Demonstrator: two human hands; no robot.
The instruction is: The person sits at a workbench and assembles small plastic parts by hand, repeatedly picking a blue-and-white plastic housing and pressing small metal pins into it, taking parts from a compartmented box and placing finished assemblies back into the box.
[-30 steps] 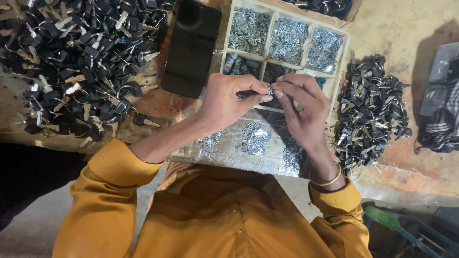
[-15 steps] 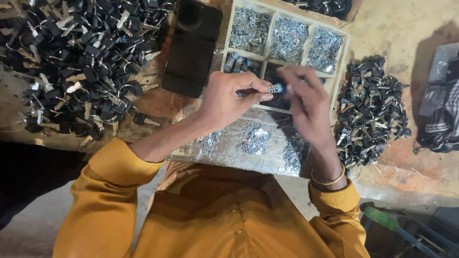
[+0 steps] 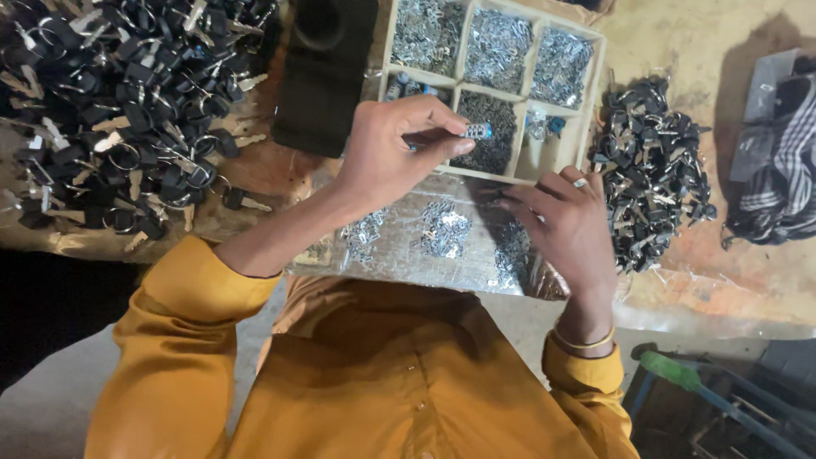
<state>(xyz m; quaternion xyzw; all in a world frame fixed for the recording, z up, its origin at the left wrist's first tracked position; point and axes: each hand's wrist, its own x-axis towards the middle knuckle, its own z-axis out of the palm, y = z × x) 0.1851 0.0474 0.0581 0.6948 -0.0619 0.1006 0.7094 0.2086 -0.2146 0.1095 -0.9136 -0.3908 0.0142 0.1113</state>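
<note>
A small metal piece with a blue part [image 3: 478, 131] is pinched between the thumb and fingertips of the left hand [image 3: 393, 151], at the far tip of that hand, just above the near row of the compartmented tray [image 3: 595, 102]. The left hand is closed in a pinch around this piece, with the wrist angled back toward the yellow sleeve [image 3: 183, 340].

The right hand [image 3: 568, 225] is held apart from the piece, nearer the body and to its right, with the fingers loosely spread and nothing seen gripped in them; the fingertips are lowered toward the shiny plastic sheet [image 3: 408, 255], though contact cannot be told because the hand is slightly blurred. A ring is worn on one finger and a bangle [image 3: 583, 343] at the wrist.

Beneath both hands small heaps of silvery parts [image 3: 445, 229] are scattered on the sheet. Beyond the left hand a black block [image 3: 327, 68] is laid beside the tray, whose compartments are filled with silvery and dark parts. Far to the left of the left hand a large heap of black-headed keys [image 3: 119, 110] is spread; to the right of the right hand a smaller pile of black keys [image 3: 650, 170] is seen, with a checked cloth [image 3: 778, 178] further out.
</note>
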